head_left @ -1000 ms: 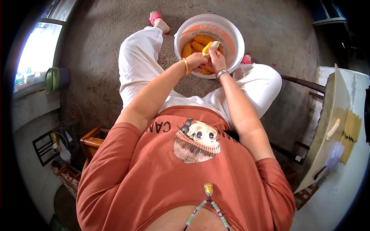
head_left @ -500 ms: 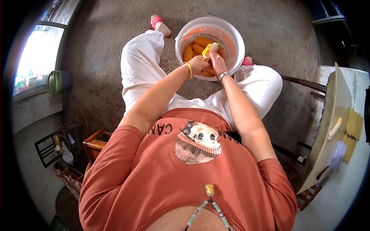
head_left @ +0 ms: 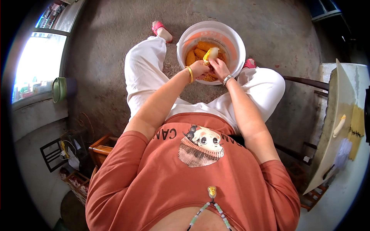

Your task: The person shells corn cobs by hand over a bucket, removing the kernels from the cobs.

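- Corn ear [head_left: 207,56], slanted, sits between both hands inside the bucket's [head_left: 236,48] near rim.
- Left hand [head_left: 199,69] is curled round its lower end; right hand [head_left: 220,69] grips alongside.
- Loosened fingers could drop it onto the other ears [head_left: 204,45]; hard pressing might fling kernels over the rim.
- Since the earlier frame, both grips persist; the bucket appears lower in view.

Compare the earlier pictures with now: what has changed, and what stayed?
The white bucket, left hand, right hand and partly bare corn cob all sit slightly lower in the picture, with the bucket a little further right; a camera shift probably explains this. Nothing was visibly taken up or let go: both hands still grip the cob, and yellow ears still lie in the bucket.
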Demonstrator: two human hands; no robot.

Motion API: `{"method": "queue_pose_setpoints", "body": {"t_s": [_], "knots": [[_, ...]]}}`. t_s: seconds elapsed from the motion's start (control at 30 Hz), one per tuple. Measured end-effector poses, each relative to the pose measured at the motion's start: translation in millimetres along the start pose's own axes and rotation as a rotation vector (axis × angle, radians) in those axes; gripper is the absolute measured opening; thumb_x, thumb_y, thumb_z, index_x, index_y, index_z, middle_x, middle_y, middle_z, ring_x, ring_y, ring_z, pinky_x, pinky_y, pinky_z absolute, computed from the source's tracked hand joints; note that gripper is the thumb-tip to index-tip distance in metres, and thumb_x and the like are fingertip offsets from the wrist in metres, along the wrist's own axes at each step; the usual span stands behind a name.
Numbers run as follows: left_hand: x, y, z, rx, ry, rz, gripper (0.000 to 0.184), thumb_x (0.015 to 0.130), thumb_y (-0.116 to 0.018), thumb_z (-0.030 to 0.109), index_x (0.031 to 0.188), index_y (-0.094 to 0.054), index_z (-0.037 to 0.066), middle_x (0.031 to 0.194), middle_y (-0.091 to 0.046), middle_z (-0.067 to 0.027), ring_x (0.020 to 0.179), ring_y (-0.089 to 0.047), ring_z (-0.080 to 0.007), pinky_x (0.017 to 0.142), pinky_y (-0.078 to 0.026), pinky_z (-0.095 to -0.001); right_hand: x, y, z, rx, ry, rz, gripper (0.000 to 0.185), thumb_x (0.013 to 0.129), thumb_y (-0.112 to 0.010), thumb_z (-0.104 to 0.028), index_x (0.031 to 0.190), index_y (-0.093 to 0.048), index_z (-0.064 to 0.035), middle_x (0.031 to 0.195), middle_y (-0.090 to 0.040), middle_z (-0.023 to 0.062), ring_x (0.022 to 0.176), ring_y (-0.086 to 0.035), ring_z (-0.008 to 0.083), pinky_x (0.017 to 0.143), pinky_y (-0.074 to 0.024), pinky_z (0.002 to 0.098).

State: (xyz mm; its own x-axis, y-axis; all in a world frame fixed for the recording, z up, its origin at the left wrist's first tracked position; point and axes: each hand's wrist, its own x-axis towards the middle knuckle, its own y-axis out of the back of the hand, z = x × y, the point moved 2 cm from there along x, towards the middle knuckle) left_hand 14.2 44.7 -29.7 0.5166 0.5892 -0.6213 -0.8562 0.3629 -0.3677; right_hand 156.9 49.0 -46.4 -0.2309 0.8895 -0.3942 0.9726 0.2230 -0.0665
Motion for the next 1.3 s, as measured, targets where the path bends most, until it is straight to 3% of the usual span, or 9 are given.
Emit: {"method": "queue_pose_setpoints", "body": {"t_s": [0.1, 0.13, 0.27, 0.47, 0.57, 0.67, 0.87, 1.07, 1.3], "knots": [[1.7, -9.1, -0.6, 0.124, -0.011, 0.171, 0.003, 0.078, -0.059, 0.009, 0.077, -0.060, 0.007, 0.053, -0.044, 0.0018, 0.038, -0.037, -0.0084, 0.035, -0.023, -0.0234, -4.3, -1.0, -7.2, 0.136, -0.061, -0.003, 0.043, 0.089, -0.053, -0.043, 0.100, -0.058, -0.0016, 0.075, -0.058, 0.0012, 0.059, -0.051, 0.0080, 0.051, -0.0423, 0.0226], [10.9, -6.5, -5.8, 0.246, -0.051, 0.217, 0.008, 0.079, -0.058, 0.009, 0.085, -0.061, 0.004, 0.062, -0.054, -0.0018, 0.047, -0.049, -0.0118, 0.041, -0.037, -0.0262, -0.8, -0.8, -5.1, 0.109, -0.067, -0.010, 0.051, 0.085, -0.056, -0.050, 0.100, -0.059, -0.0013, 0.078, -0.060, 0.0024, 0.062, -0.054, 0.0093, 0.053, -0.0443, 0.0234], [24.5, -11.0, -20.8, 0.450, -0.270, 0.323, 0.025, 0.076, -0.061, 0.009, 0.098, -0.062, -0.002, 0.089, -0.067, -0.0131, 0.085, -0.063, -0.0224, 0.075, -0.049, -0.0327, -1.6, -3.2, -3.0, -0.171, -0.043, 0.101, 0.060, 0.078, -0.063, -0.055, 0.102, -0.059, -0.0001, 0.091, -0.064, 0.0088, 0.078, -0.061, 0.0127, 0.063, -0.0485, 0.0256], [14.6, -11.8, -11.1, 0.308, -0.191, 0.232, 0.023, 0.077, -0.058, 0.008, 0.096, -0.060, -0.003, 0.083, -0.064, -0.0104, 0.076, -0.063, -0.0208, 0.066, -0.050, -0.0326, 8.9, 3.0, 12.4, -0.143, 0.005, 0.008, 0.054, 0.083, -0.058, -0.050, 0.102, -0.059, 0.0001, 0.090, -0.063, 0.0067, 0.081, -0.059, 0.0119, 0.069, -0.0469, 0.0246], [-6.0, -19.4, 6.2, 0.252, -0.075, 0.252, 0.011, 0.080, -0.055, 0.011, 0.085, -0.055, 0.001, 0.064, -0.054, -0.0041, 0.052, -0.052, -0.0122, 0.043, -0.038, -0.0265, -3.2, -1.5, -3.1, -0.032, 0.007, -0.021, 0.051, 0.087, -0.053, -0.049, 0.102, -0.059, -0.0004, 0.089, -0.062, 0.0046, 0.077, -0.058, 0.0108, 0.065, -0.0464, 0.0238], [-3.9, -18.1, 4.0, 0.170, -0.096, 0.253, 0.013, 0.078, -0.054, 0.010, 0.087, -0.056, 0.000, 0.065, -0.056, -0.0061, 0.054, -0.055, -0.0148, 0.044, -0.041, -0.0283, 8.3, 2.8, 14.6, -0.004, -0.029, -0.027, 0.047, 0.089, -0.051, -0.047, 0.100, -0.059, -0.0015, 0.085, -0.061, 0.0032, 0.071, -0.056, 0.0098, 0.061, -0.0454, 0.0234], [23.3, -9.6, -12.3, 0.843, -0.226, 0.405, 0.026, 0.080, -0.057, 0.016, 0.098, -0.059, -0.003, 0.081, -0.065, -0.0164, 0.072, -0.063, -0.0288, 0.064, -0.050, -0.0353, -1.3, -2.7, -4.4, 0.187, -0.148, 0.077, 0.048, 0.085, -0.058, -0.049, 0.099, -0.061, -0.0033, 0.081, -0.060, 0.0026, 0.065, -0.055, 0.0097, 0.055, -0.0448, 0.0250], [52.0, 4.7, -38.0, 0.813, -0.393, 0.320, 0.028, 0.076, -0.059, 0.018, 0.095, -0.061, -0.002, 0.080, -0.065, -0.0184, 0.075, -0.064, -0.0321, 0.067, -0.050, -0.0384, 6.6, -4.0, 10.7, 0.167, -0.125, 0.127, 0.047, 0.082, -0.062, -0.048, 0.099, -0.061, -0.0036, 0.083, -0.060, 0.0032, 0.067, -0.056, 0.0103, 0.057, -0.0461, 0.0243], [2.9, -14.1, 3.2, 0.323, -0.006, 0.285, 0.009, 0.078, -0.053, 0.009, 0.079, -0.056, 0.001, 0.060, -0.051, -0.0052, 0.044, -0.048, -0.0148, 0.037, -0.036, -0.0285, 4.4, 0.9, 16.0, 0.229, -0.136, -0.098, 0.038, 0.088, -0.055, -0.045, 0.098, -0.058, -0.0083, 0.086, -0.058, -0.0012, 0.069, -0.053, 0.0090, 0.058, -0.0453, 0.0230]]}}
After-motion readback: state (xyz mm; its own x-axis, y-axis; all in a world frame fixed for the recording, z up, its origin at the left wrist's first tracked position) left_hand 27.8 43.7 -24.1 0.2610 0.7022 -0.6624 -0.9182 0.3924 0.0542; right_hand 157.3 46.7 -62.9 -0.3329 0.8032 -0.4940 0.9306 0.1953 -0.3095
